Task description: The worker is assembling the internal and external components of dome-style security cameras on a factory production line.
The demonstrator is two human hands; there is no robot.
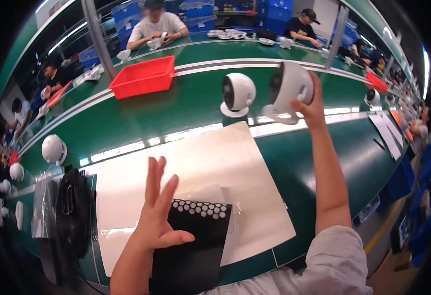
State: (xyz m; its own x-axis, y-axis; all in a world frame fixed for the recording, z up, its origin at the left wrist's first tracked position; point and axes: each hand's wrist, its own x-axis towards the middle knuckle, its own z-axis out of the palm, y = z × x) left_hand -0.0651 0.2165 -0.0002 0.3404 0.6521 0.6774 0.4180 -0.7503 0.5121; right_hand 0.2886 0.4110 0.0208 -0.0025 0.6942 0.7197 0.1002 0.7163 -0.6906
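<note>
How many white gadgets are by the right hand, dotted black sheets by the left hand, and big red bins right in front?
White gadgets: 2 (one held, one standing)
Dotted black sheets: 1
Big red bins: 1
Total: 4

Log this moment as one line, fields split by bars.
right hand: gripping white rounded device | left hand: open, empty, near black sheet with white dots | green surface: second white device, red bin

Factory assembly hall: a long green bench [191, 109] carries white round devices [244, 91] and a red bin [144, 81], workers [157, 28] handle parts beyond it, and blue crates [276, 12] stand stacked behind.
</note>
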